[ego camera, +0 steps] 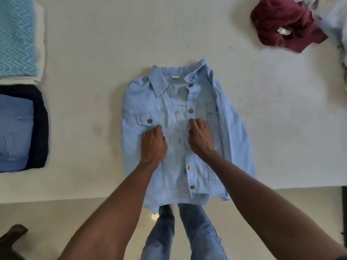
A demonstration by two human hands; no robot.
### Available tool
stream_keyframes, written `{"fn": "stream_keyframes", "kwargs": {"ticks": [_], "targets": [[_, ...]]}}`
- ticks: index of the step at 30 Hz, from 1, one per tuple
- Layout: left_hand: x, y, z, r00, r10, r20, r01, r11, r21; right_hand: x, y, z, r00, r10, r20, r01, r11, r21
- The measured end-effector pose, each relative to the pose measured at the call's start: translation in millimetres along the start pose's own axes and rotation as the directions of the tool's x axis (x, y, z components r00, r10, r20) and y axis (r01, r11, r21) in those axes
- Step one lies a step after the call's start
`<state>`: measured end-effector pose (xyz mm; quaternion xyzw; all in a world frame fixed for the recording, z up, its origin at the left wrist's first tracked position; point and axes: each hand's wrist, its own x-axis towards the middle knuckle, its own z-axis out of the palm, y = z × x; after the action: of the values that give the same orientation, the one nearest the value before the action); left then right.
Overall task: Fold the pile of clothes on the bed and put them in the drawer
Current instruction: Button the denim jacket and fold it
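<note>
Underneath, white bed (262, 128); beige floor (47, 218) below.

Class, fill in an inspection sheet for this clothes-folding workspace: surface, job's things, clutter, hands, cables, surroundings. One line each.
Surface: white bed, lightly marked.
Job's things: light blue denim jacket laid flat, collar away from the person, hem overhanging the near edge; two folded stacks at left, teal zigzag cloth and blue jeans; unfolded maroon garment and pale garments at far right.
Clutter: nothing seen.
Hands: left hand and right hand rest on the jacket front, fingers curled at its button edges.
Cables: nothing seen.
Surroundings: pale floor; person's jeans-clad legs.
</note>
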<state>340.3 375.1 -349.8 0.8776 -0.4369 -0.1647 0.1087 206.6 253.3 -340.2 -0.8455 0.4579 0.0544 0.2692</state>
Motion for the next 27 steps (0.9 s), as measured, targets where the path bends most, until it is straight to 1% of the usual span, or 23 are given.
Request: {"fn": "stream_keyframes", "kwargs": {"ticks": [2, 3, 6, 7, 8, 9, 10, 11, 12, 13, 14, 17, 19, 22, 25, 27], "targets": [[-1, -3, 6, 1.0, -0.01, -0.013, 0.01, 1.0, 0.002, -18, 7, 10, 0.999, 0.03, -0.032, -0.029, 0.999, 0.024], [-2, -3, 7, 1.0, -0.012, 0.001, 0.012, 1.0, 0.004, -31, 7, 16, 0.998, 0.05, -0.049, -0.048, 0.998, 0.045], [-13, 4, 6, 0.997, -0.06, 0.049, 0.06, 0.998, 0.01, -73, 12, 33, 0.979, 0.178, -0.1, -0.176, 0.984, 0.033], [-23, 9, 5, 0.997, -0.072, 0.04, 0.072, 0.997, 0.002, -89, 17, 38, 0.971, 0.198, -0.137, -0.195, 0.98, 0.037], [-39, 14, 2, 0.998, -0.065, 0.018, 0.065, 0.998, -0.013, -107, 20, 41, 0.966, 0.195, -0.169, -0.188, 0.98, 0.056], [-54, 20, 1, 0.999, -0.04, -0.013, 0.04, 0.999, -0.033, -119, 24, 43, 0.968, 0.183, -0.17, -0.171, 0.982, 0.086], [-75, 23, 3, 1.0, -0.021, -0.018, 0.019, 0.995, -0.099, -134, 24, 45, 0.972, 0.187, -0.144, -0.171, 0.979, 0.115], [-90, 25, 6, 0.999, -0.032, 0.034, 0.038, 0.976, -0.214, -142, 24, 48, 0.976, 0.181, -0.119, -0.164, 0.977, 0.137], [-106, 27, 9, 0.989, -0.065, 0.132, 0.105, 0.942, -0.318, -151, 21, 51, 0.979, 0.18, -0.094, -0.163, 0.972, 0.167], [-124, 28, 16, 0.971, -0.079, 0.226, 0.161, 0.915, -0.371, -162, 19, 54, 0.981, 0.176, -0.085, -0.156, 0.967, 0.2], [-138, 29, 22, 0.963, -0.08, 0.259, 0.182, 0.898, -0.4, -171, 15, 55, 0.982, 0.171, -0.078, -0.148, 0.959, 0.241], [-169, 35, 33, 0.967, -0.099, 0.234, 0.193, 0.886, -0.422, -195, 17, 61, 0.981, 0.169, -0.091, -0.125, 0.923, 0.364], [-179, 39, 36, 0.968, -0.14, 0.207, 0.219, 0.874, -0.434, -205, 21, 65, 0.981, 0.188, -0.049, -0.151, 0.898, 0.414], [-188, 44, 39, 0.966, -0.191, 0.174, 0.247, 0.881, -0.404, -212, 19, 68, 0.973, 0.23, 0.013, -0.208, 0.85, 0.483], [-191, 57, 41, 0.928, -0.31, 0.206, 0.366, 0.86, -0.356, -206, 17, 60, 0.934, 0.348, 0.08, -0.329, 0.75, 0.573], [-187, 64, 41, 0.897, -0.386, 0.214, 0.441, 0.805, -0.396, -198, 19, 57, 0.917, 0.374, 0.138, -0.379, 0.709, 0.595]]}}
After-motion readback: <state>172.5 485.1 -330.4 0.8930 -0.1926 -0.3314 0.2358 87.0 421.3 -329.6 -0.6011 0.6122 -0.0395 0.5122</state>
